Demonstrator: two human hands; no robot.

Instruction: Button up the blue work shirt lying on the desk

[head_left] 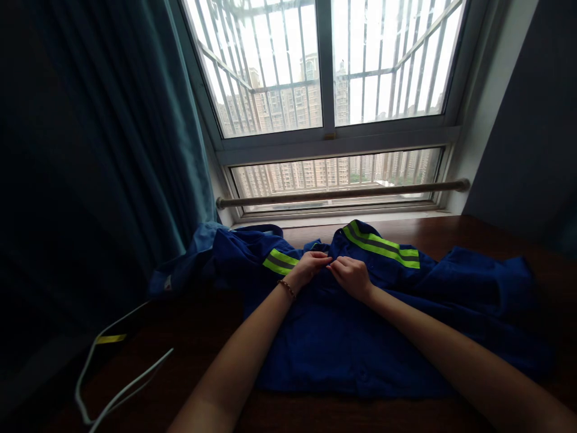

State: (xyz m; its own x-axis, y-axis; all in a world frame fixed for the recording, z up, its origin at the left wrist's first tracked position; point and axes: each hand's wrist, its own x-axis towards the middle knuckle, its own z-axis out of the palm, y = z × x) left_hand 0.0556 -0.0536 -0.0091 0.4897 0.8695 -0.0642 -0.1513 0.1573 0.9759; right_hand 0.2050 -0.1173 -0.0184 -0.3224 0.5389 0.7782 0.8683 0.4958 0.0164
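A blue work jacket point(333, 337) with yellow-green reflective stripes point(383, 245) lies spread flat on a dark wooden table point(455, 231). Both my hands meet at its front, just below the collar. My left hand point(311, 266), with a thin bracelet on the wrist, has its fingers curled and pinches the fabric edge. My right hand point(351, 275) is closed too and pinches the facing edge of the jacket front. The fingertips almost touch each other; what lies between them is too small to make out.
A white cable point(117, 385) with a yellow tag loops on the table at the near left. A dark teal curtain point(112, 150) hangs at the left. Behind the table a barred window point(324, 66) and a round rail point(342, 193) run across.
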